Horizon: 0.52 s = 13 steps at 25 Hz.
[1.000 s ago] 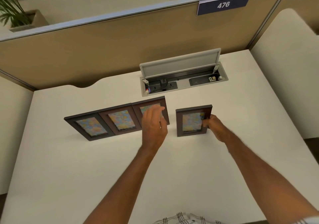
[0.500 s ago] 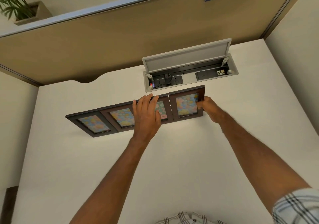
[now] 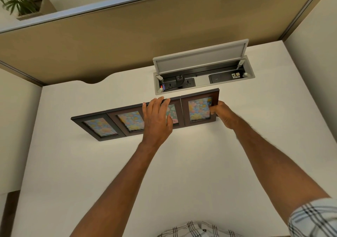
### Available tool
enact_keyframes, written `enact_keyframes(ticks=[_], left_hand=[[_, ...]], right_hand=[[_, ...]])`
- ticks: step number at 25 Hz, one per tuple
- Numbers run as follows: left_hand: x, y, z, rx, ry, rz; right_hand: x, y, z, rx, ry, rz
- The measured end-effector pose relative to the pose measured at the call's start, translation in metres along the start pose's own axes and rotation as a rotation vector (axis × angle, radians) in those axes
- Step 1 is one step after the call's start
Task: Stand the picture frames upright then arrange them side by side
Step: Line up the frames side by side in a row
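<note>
On the white desk [image 3: 109, 163], left hand [image 3: 156, 121] lies flat steadying the third frame [image 3: 173, 112] while right hand [image 3: 221, 115] pinches the rightmost frame [image 3: 199, 109], butting it into line.

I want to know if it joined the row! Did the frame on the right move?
Yes. The right frame slid left and back toward the socket box, closing its gap to the third frame; the right hand grips it.

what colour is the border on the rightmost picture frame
Dark brown, around a pastel floral print; rightmost picture frame, head view.

Bare forearms, white plaid shirt [image 3: 193, 230], rolled plaid sleeve [image 3: 315, 218] on right arm
</note>
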<state>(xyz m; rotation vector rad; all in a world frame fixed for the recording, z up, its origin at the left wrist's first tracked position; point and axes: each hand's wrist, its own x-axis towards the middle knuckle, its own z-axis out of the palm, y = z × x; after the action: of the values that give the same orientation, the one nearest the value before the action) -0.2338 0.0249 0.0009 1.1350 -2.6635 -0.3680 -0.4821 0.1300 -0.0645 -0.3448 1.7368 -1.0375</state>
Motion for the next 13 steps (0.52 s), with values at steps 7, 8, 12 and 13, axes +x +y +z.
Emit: enact_keyframes(ticks=[7, 8, 12, 13], left_hand=[[0.0, -0.002, -0.002, 0.011, -0.037, 0.014], [-0.001, -0.002, -0.003, 0.01, -0.045, 0.021], [-0.012, -0.002, -0.005, 0.024, -0.069, 0.015], [-0.015, -0.002, -0.004, 0.025, -0.051, 0.011]], right_hand=[[-0.004, 0.003, 0.004, 0.038, 0.014, -0.016], [-0.006, 0.004, 0.006, 0.049, 0.031, -0.026], [-0.023, 0.018, 0.021, 0.065, 0.264, -0.127], [-0.028, 0.021, 0.024, 0.057, 0.362, -0.136]])
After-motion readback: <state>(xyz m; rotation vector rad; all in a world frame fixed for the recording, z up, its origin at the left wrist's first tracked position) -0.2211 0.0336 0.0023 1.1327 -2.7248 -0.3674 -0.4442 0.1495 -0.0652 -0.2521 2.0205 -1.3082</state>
